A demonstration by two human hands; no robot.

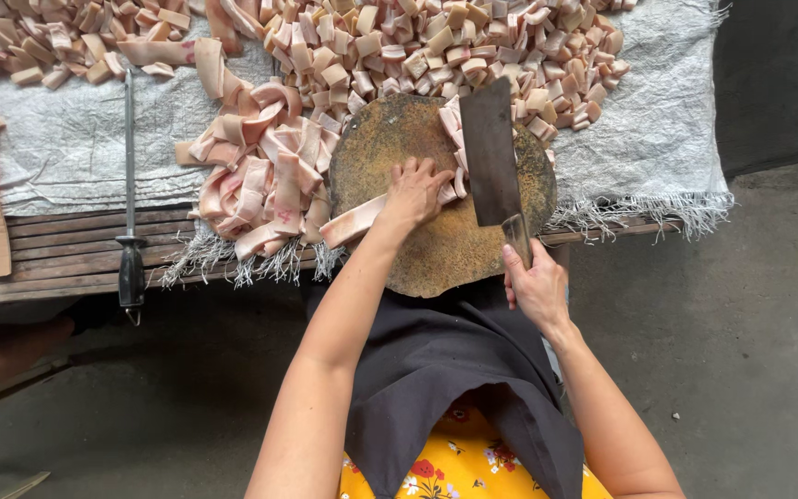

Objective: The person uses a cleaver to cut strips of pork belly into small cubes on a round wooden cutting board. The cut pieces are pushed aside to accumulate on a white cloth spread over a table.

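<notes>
Two hands work at a round, rust-brown wooden chopping block (pixel 417 249) on the tabletop: the left hand (pixel 410 194) presses flat on a pale pink strip of pork skin (pixel 355 222), while the right hand (pixel 536 288) grips a broad steel cleaver (pixel 489 152). Cutting looks under way; each chop needs fingers kept clear.

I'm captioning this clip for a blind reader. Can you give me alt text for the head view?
A person's right hand grips a cleaver over a round, worn chopping block while the left hand presses a pale pink meat strip flat. Cut pieces cover white sacking; a sharpening steel lies left.
</notes>
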